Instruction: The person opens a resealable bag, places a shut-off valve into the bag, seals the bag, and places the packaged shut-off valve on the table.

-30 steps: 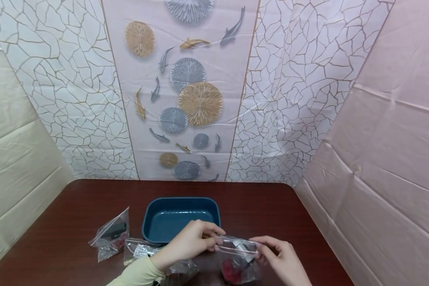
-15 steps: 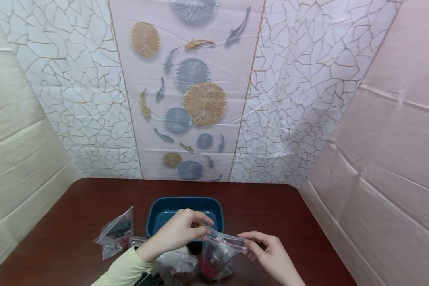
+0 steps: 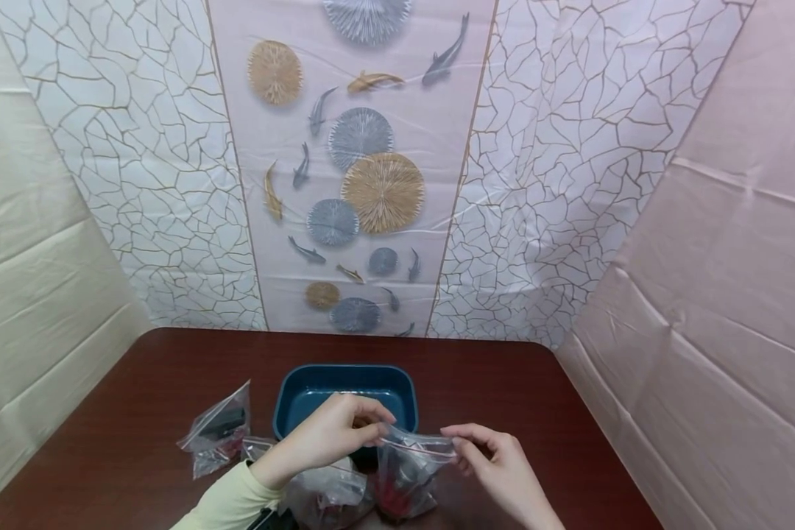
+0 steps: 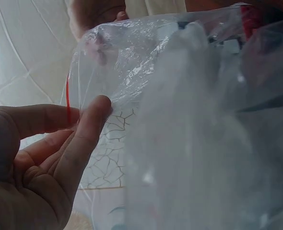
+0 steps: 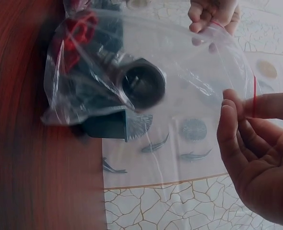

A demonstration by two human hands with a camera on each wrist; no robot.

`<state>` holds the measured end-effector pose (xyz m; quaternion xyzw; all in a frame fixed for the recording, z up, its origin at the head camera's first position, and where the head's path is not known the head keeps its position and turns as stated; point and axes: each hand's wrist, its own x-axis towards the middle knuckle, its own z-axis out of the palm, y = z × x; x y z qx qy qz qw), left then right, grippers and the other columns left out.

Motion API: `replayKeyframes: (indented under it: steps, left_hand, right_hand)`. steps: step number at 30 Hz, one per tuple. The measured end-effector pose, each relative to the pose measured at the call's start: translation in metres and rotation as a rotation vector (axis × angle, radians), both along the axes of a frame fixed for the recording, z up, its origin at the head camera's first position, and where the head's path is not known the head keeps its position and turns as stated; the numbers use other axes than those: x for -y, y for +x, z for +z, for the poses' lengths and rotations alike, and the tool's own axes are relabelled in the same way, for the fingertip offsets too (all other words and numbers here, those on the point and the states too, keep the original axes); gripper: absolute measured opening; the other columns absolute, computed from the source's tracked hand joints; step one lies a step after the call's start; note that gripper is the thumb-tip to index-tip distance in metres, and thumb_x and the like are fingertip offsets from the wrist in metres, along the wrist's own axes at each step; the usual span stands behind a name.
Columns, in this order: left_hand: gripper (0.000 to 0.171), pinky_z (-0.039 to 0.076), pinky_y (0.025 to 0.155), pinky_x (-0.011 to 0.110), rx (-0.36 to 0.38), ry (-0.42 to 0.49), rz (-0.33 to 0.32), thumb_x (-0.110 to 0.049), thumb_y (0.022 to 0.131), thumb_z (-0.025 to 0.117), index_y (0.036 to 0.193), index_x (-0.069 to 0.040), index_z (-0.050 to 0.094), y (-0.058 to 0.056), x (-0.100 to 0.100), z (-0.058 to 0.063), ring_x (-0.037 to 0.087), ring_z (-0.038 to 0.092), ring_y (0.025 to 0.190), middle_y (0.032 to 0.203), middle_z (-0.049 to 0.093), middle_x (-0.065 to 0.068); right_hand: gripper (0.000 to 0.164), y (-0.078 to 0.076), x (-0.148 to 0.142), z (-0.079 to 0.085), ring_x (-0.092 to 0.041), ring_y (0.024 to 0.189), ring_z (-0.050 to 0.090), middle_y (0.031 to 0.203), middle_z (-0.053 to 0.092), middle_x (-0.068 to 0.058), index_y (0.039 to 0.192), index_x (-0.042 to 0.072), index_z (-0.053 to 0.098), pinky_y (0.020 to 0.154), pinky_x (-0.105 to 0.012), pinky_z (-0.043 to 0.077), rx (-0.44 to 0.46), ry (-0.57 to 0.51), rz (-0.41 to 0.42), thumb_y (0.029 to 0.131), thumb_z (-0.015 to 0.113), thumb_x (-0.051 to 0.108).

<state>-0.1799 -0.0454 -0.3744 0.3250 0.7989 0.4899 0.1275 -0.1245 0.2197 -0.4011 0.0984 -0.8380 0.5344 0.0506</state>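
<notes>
A clear zip bag (image 3: 407,471) with a red closure line hangs between my hands in front of the tray. My left hand (image 3: 338,438) pinches one upper corner between thumb and fingers, while my right hand (image 3: 497,467) pinches the opposite corner. Through the plastic, the right wrist view shows a red wheel-shaped handle (image 5: 79,38) and a grey metal fitting (image 5: 144,86) with a round opening, together resembling a valve. In the left wrist view, blurred plastic (image 4: 180,134) covers much of the right side, beside my left fingers (image 4: 84,129).
A dark blue rectangular tray (image 3: 347,368) stands behind my hands. Another clear bag (image 3: 324,493) lies by my left forearm, partly hidden. Farther left is a zip bag (image 3: 218,430) with black and red contents. The dark red-brown table (image 3: 503,383) meets patterned cloth walls.
Both hands have carried the bag leftward, closer to the tray and the bag by my left forearm. Over the last half second they have barely moved. The head view has shifted slightly.
</notes>
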Motion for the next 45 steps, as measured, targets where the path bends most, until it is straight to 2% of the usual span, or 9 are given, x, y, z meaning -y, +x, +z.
replayKeyframes:
  steps: [5, 12, 17, 26, 30, 33, 36, 41, 45]
  left_hand:
    - [0.014, 0.05, 0.061, 0.026, -0.043, -0.042, -0.024, -0.016, 0.093, 0.058, 0.103, -0.018, 0.068, 0.002, 0.002, -0.003, 0.008, 0.063, 0.071, 0.084, 0.067, -0.008]
    - [0.012, 0.048, 0.056, 0.024, -0.056, -0.07, -0.09, -0.02, 0.092, 0.059, 0.099, -0.016, 0.069, 0.009, 0.009, -0.005, 0.01, 0.063, 0.068, 0.076, 0.066, -0.007]
    - [0.013, 0.043, 0.049, 0.021, -0.073, -0.086, -0.141, -0.023, 0.092, 0.059, 0.096, -0.017, 0.069, 0.015, 0.011, -0.007, 0.004, 0.056, 0.057, 0.073, 0.065, -0.007]
    - [0.025, 0.049, 0.065, 0.022, -0.1, -0.082, -0.165, -0.032, 0.092, 0.058, 0.103, -0.012, 0.068, 0.018, 0.013, -0.015, 0.002, 0.06, 0.072, 0.082, 0.065, -0.013]
    - [0.031, 0.05, 0.069, 0.022, -0.054, -0.046, -0.186, -0.033, 0.088, 0.064, 0.111, -0.012, 0.066, 0.019, 0.016, -0.02, 0.002, 0.062, 0.081, 0.096, 0.065, -0.009]
    - [0.032, 0.05, 0.068, 0.022, -0.068, -0.023, -0.158, -0.023, 0.085, 0.068, 0.115, -0.012, 0.064, 0.022, 0.02, -0.025, 0.003, 0.062, 0.082, 0.105, 0.062, -0.006]
    - [0.029, 0.05, 0.067, 0.021, -0.116, -0.02, -0.084, -0.017, 0.086, 0.067, 0.114, -0.015, 0.063, 0.028, 0.022, -0.03, 0.002, 0.061, 0.081, 0.105, 0.06, -0.006]
    - [0.018, 0.05, 0.066, 0.021, -0.169, 0.023, 0.02, -0.021, 0.089, 0.064, 0.106, -0.017, 0.064, 0.034, 0.025, -0.037, 0.003, 0.062, 0.081, 0.099, 0.063, -0.005]
    - [0.01, 0.05, 0.063, 0.02, -0.235, 0.029, 0.071, -0.024, 0.089, 0.063, 0.097, -0.019, 0.066, 0.035, 0.025, -0.041, 0.002, 0.062, 0.078, 0.091, 0.065, -0.009]
  right_hand:
    - [0.015, 0.003, 0.001, 0.002, -0.016, 0.06, 0.061, 0.077, 0.065, -0.003, 0.103, 0.015, 0.07, 0.058, -0.032, 0.052, -0.042, -0.019, 0.022, 0.089, 0.063, 0.015]
    - [0.022, 0.007, -0.004, 0.002, -0.024, 0.066, 0.061, 0.078, 0.066, -0.004, 0.111, 0.011, 0.067, 0.059, -0.032, 0.052, 0.012, -0.004, 0.195, 0.092, 0.059, 0.021]
    - [0.026, 0.008, -0.006, -0.003, -0.023, 0.066, 0.062, 0.08, 0.066, -0.004, 0.114, 0.011, 0.065, 0.059, -0.033, 0.052, 0.035, 0.006, 0.258, 0.093, 0.058, 0.025]
    - [0.027, 0.011, -0.008, -0.015, -0.018, 0.065, 0.061, 0.078, 0.065, -0.006, 0.114, 0.013, 0.066, 0.059, -0.032, 0.052, 0.066, 0.019, 0.239, 0.093, 0.057, 0.028]
    - [0.028, 0.011, -0.01, -0.016, -0.014, 0.064, 0.06, 0.079, 0.065, -0.005, 0.116, 0.015, 0.064, 0.058, -0.033, 0.052, 0.056, 0.044, 0.249, 0.092, 0.058, 0.03]
    - [0.034, 0.011, -0.012, -0.018, -0.012, 0.064, 0.059, 0.081, 0.064, -0.003, 0.12, 0.013, 0.061, 0.056, -0.031, 0.051, 0.007, 0.061, 0.304, 0.089, 0.063, 0.028]
    - [0.038, 0.011, -0.014, -0.021, -0.011, 0.066, 0.059, 0.084, 0.064, 0.001, 0.12, 0.011, 0.061, 0.055, -0.028, 0.05, -0.075, 0.072, 0.339, 0.085, 0.068, 0.025]
    - [0.024, 0.006, -0.018, -0.031, -0.01, 0.065, 0.055, 0.084, 0.064, 0.008, 0.109, 0.012, 0.068, 0.051, -0.025, 0.046, -0.233, 0.078, 0.296, 0.085, 0.067, 0.014]
    - [0.022, 0.003, -0.021, -0.036, -0.01, 0.06, 0.049, 0.083, 0.063, 0.007, 0.106, 0.011, 0.071, 0.047, -0.022, 0.041, -0.318, 0.065, 0.305, 0.085, 0.066, 0.006]
